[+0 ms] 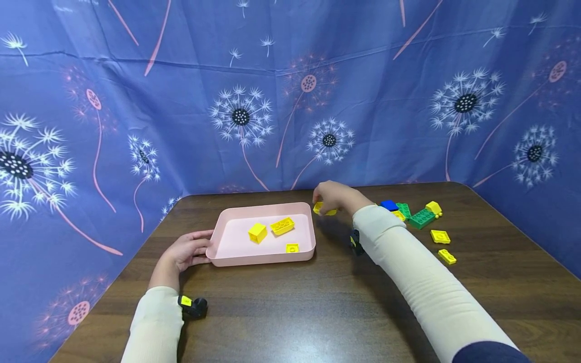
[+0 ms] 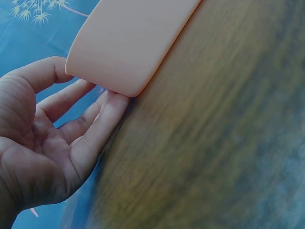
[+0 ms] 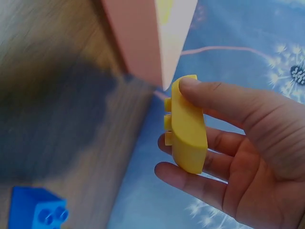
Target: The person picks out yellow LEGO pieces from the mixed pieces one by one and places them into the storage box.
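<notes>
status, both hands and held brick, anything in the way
Right hand pinching yellow brick, beside pink tray. Left hand touching tray's opposite end. Apparently only the tray's side wall in the way.

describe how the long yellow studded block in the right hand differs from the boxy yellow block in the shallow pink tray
Place: the long yellow studded block is held in the right hand outside the shallow pink tray; the boxy yellow block rests inside it.
Shape: the long block has rounded ends; the boxy block is compact and straight-edged.
Shared: both are yellow.
</notes>
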A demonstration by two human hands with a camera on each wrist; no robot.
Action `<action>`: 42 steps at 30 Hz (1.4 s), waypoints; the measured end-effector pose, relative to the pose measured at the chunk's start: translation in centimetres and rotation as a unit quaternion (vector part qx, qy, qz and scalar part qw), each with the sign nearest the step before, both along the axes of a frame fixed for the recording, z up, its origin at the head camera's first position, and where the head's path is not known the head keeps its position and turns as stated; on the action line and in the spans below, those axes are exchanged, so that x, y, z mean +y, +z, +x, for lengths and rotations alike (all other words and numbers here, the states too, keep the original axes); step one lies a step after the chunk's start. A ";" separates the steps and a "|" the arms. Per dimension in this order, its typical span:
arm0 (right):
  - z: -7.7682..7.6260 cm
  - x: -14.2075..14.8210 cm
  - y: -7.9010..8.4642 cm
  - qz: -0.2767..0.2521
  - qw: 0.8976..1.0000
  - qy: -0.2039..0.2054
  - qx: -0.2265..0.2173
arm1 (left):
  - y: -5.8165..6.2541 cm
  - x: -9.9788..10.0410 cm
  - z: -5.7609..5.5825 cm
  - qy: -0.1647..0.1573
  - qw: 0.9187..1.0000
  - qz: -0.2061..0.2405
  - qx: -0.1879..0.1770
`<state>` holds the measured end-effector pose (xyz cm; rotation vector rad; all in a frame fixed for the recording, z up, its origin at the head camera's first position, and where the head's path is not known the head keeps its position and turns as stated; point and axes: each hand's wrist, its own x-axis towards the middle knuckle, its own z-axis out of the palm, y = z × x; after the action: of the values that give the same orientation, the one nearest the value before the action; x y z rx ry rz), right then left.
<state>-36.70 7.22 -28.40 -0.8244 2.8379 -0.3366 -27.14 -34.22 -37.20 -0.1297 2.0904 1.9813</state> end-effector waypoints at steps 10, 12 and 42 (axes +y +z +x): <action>0.5 -3.1 1.4 0.006 1.000 0.021 0.020 | -0.1 0.1 0.0 0.002 1.000 -0.001 -0.001; 0.5 -3.7 1.6 0.008 0.999 0.022 0.023 | -0.1 0.1 0.0 0.000 1.000 0.002 0.001; 1.0 -7.2 -2.5 -0.015 0.991 -0.017 -0.129 | -0.2 -0.1 -0.1 -0.003 1.000 0.005 0.001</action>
<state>-35.66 0.05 -30.93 -0.6848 2.6145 -0.4553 -27.27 -34.34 -37.43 -0.1183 2.0787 1.9901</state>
